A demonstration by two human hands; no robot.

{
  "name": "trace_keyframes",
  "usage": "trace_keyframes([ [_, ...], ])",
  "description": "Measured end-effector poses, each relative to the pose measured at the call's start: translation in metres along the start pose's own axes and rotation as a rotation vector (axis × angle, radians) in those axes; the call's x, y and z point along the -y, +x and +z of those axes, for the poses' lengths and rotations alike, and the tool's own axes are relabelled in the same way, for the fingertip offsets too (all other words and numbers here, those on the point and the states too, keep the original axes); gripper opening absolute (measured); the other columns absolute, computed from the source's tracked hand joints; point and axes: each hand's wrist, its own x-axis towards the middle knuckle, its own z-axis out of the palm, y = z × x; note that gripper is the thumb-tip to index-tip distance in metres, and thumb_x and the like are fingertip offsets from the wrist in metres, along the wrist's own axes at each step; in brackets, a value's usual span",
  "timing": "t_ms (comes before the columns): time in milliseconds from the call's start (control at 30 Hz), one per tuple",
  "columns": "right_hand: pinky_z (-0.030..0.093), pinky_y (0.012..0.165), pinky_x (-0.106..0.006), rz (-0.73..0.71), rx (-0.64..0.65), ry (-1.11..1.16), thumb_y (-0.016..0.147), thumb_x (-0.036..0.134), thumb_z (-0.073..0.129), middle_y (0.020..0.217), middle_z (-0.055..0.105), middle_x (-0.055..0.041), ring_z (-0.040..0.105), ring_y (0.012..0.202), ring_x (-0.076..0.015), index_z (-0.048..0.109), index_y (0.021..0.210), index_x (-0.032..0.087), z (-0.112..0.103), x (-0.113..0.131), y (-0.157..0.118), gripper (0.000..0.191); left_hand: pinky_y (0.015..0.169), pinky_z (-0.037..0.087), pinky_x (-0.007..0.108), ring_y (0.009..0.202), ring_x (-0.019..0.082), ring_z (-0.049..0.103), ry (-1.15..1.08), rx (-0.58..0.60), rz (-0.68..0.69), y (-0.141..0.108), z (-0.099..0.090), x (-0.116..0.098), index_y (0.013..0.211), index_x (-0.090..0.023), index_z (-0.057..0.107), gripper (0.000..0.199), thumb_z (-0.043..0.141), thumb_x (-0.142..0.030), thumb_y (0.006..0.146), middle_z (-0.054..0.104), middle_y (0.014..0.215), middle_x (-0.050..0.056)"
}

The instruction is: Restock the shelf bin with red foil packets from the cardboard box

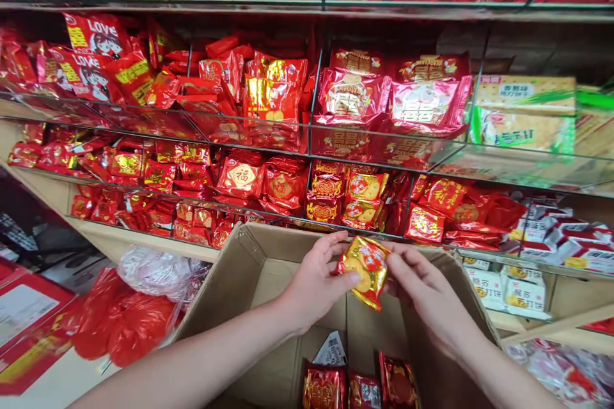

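Between my hands is a small gold-and-red biscuit packet, held above an open cardboard box. My left hand grips its left side, with the thumb laid over the front. My right hand pinches its right edge between thumb and fingers. Several red packets lie in the bottom of the box, beside a white triangular piece with a barcode. Just beyond the box, similar gold biscuit packets stand in a shelf compartment.
Tiered shelves with clear dividers and front rails hold red wrapped snacks. Green-and-white cracker packs sit at the right, white boxes below. Red plastic bags and a red carton are at the left.
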Motion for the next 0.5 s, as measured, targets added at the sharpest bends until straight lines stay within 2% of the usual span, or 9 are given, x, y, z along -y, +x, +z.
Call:
trace_keyframes([
  [67, 0.048, 0.069, -0.026, 0.015, 0.071, -0.047, 0.075, 0.039, 0.057, 0.087, 0.061, -0.0035, 0.058, 0.079, -0.0145, 0.05, 0.099, 0.019, 0.001, 0.002, 0.001, 0.031, 0.079, 0.042, 0.028, 0.087, 0.013, 0.053, 0.096, 0.036, -0.014, 0.001, -0.001, 0.003, 0.117, -0.018, 0.038, 0.059, 0.067, -0.022, 0.066, 0.052, 0.105, 0.007],
  [100, 0.047, 0.071, -0.026, 0.006, 0.119, -0.085, 0.074, 0.037, 0.058, 0.084, 0.061, -0.0026, 0.057, 0.078, -0.0139, 0.051, 0.097, 0.019, 0.002, 0.002, 0.001, 0.029, 0.075, 0.042, 0.027, 0.082, 0.012, 0.054, 0.143, 0.048, -0.051, 0.001, -0.003, 0.004, 0.113, -0.016, 0.041, 0.052, 0.065, -0.028, 0.068, 0.055, 0.098, 0.006],
  [200, 0.047, 0.07, -0.027, -0.033, 0.219, -0.153, 0.076, 0.035, 0.057, 0.08, 0.059, -0.0016, 0.056, 0.076, -0.0131, 0.046, 0.096, 0.02, 0.005, 0.0, -0.001, 0.027, 0.063, 0.041, 0.022, 0.068, 0.009, 0.051, 0.248, 0.065, -0.116, 0.002, -0.008, 0.008, 0.089, -0.012, 0.054, 0.033, 0.058, -0.04, 0.072, 0.056, 0.076, 0.001],
  [267, 0.047, 0.069, -0.027, -0.062, 0.201, -0.124, 0.075, 0.034, 0.058, 0.082, 0.058, -0.0014, 0.055, 0.075, -0.0128, 0.039, 0.099, 0.023, 0.009, -0.003, -0.004, 0.033, 0.058, 0.039, 0.02, 0.062, 0.007, 0.049, 0.231, 0.03, -0.083, 0.002, -0.009, 0.01, 0.082, -0.013, 0.053, 0.031, 0.058, -0.042, 0.072, 0.053, 0.069, -0.002],
  [333, 0.047, 0.067, -0.026, -0.08, 0.196, -0.106, 0.073, 0.033, 0.06, 0.088, 0.056, -0.0017, 0.055, 0.076, -0.0127, 0.033, 0.1, 0.025, 0.01, -0.005, -0.007, 0.039, 0.055, 0.039, 0.018, 0.058, 0.006, 0.049, 0.185, -0.047, -0.065, 0.001, -0.008, 0.011, 0.085, -0.015, 0.049, 0.03, 0.057, -0.041, 0.073, 0.053, 0.069, -0.003],
  [400, 0.046, 0.062, -0.024, -0.101, 0.215, -0.192, 0.074, 0.033, 0.058, 0.085, 0.055, -0.0013, 0.054, 0.073, -0.0122, 0.036, 0.095, 0.024, 0.006, -0.002, -0.008, 0.032, 0.051, 0.04, 0.018, 0.054, 0.006, 0.05, 0.196, -0.082, -0.104, 0.0, -0.007, 0.009, 0.094, -0.017, 0.044, 0.032, 0.052, -0.042, 0.076, 0.054, 0.069, -0.002],
  [467, 0.044, 0.057, -0.022, -0.17, 0.139, -0.356, 0.076, 0.035, 0.055, 0.077, 0.054, -0.0007, 0.052, 0.067, -0.0116, 0.042, 0.088, 0.022, -0.004, 0.006, -0.005, 0.022, 0.05, 0.043, 0.021, 0.054, 0.008, 0.053, 0.277, -0.049, -0.112, 0.001, -0.007, 0.002, 0.104, -0.018, 0.039, 0.034, 0.045, -0.04, 0.08, 0.056, 0.075, 0.0],
  [500, 0.043, 0.056, -0.022, -0.225, 0.058, -0.445, 0.076, 0.036, 0.054, 0.075, 0.054, -0.0007, 0.051, 0.065, -0.0116, 0.045, 0.085, 0.021, -0.012, 0.012, -0.001, 0.02, 0.054, 0.046, 0.023, 0.058, 0.01, 0.056, 0.357, -0.029, -0.064, 0.002, -0.008, -0.003, 0.106, -0.018, 0.04, 0.032, 0.043, -0.038, 0.081, 0.057, 0.079, 0.002],
])
